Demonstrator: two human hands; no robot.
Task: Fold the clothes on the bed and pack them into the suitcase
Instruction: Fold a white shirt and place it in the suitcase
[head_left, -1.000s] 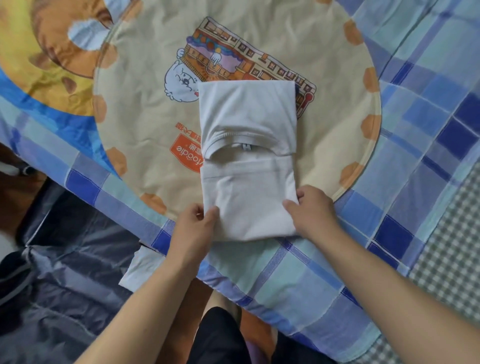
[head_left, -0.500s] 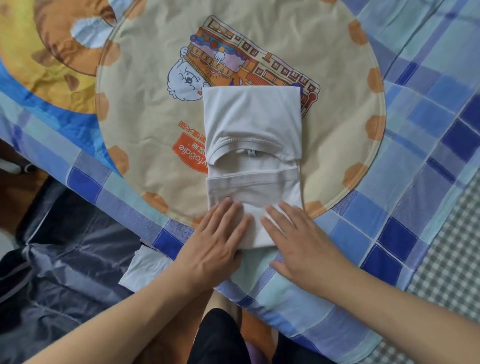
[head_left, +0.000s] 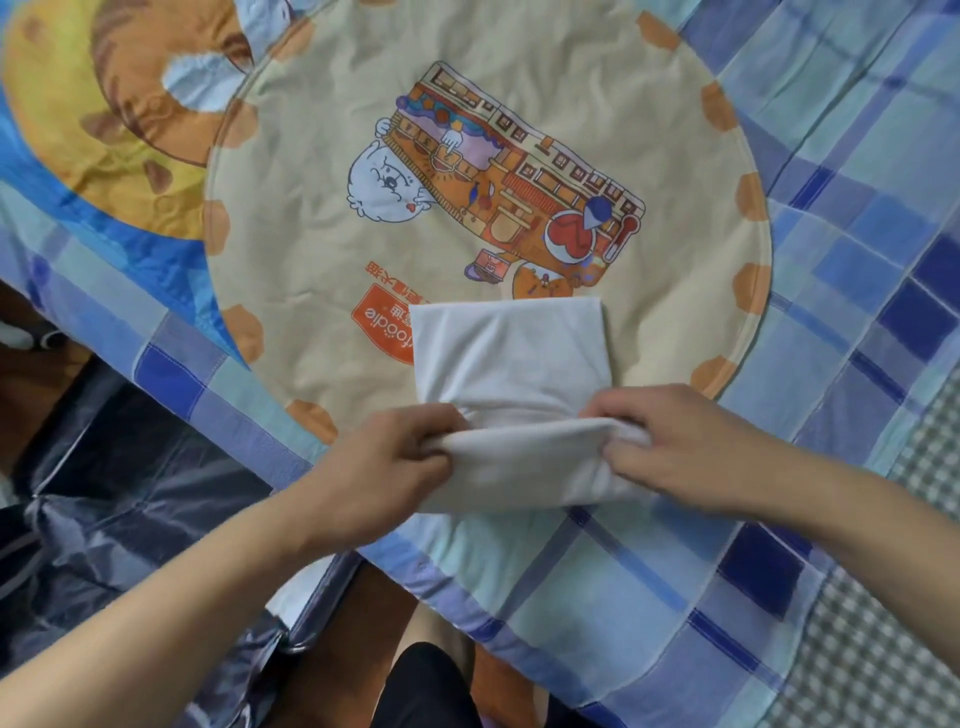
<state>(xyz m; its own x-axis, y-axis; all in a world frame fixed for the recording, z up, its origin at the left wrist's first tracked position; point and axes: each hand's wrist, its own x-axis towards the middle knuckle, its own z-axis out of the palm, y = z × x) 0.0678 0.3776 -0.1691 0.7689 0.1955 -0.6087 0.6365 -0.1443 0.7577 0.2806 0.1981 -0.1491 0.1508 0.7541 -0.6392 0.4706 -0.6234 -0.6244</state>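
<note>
A folded white T-shirt (head_left: 506, 358) lies on the bed's patterned cover (head_left: 649, 597), near the front edge. Its near part is doubled up into a thick fold. My left hand (head_left: 387, 467) grips the left end of that fold, fingers curled round the cloth. At the right end, my right hand (head_left: 675, 447) grips the same fold. The open suitcase (head_left: 119, 509) with dark shiny lining lies on the floor at the lower left, beside the bed.
A big round cartoon print (head_left: 493, 197) covers the middle of the bed cover. Checked fabric (head_left: 893, 639) shows at the right edge. A white cloth (head_left: 291, 597) peeks out under the bed edge by the suitcase. My dark-clothed legs (head_left: 426, 686) are at the bottom.
Both hands went from pressing flat on the shirt's near end to gripping it and folding it over. The shirt now looks shorter, its collar hidden.
</note>
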